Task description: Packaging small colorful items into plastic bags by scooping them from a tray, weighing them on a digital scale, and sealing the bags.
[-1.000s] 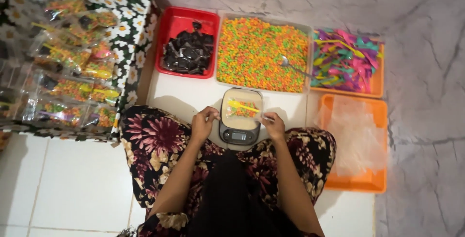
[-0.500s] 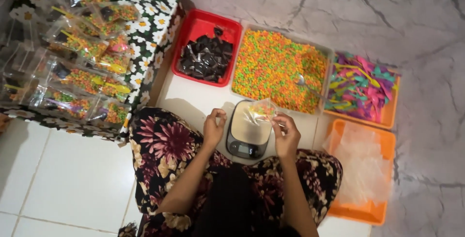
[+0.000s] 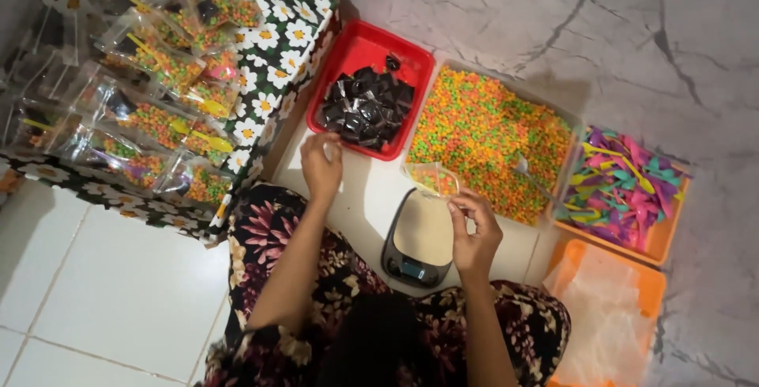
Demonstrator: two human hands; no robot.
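Above the scale point(image 3: 419, 243), the right hand point(image 3: 473, 233) pinches a clear bag point(image 3: 432, 179) of cereal; the left hand point(image 3: 322, 167), loosely curled, reaches beside the red tray point(image 3: 357, 40).

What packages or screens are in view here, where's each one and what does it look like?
Small clear bag: right hand holds it above the scale; colourful pellets inside.
Filled clear packets: piled on the floral cloth, left.
Dark wrapped packets: in the red tray.
Scale screen: small, dark rectangle on the scale's near edge.

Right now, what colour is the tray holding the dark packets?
Red tray, clearest in the head view.
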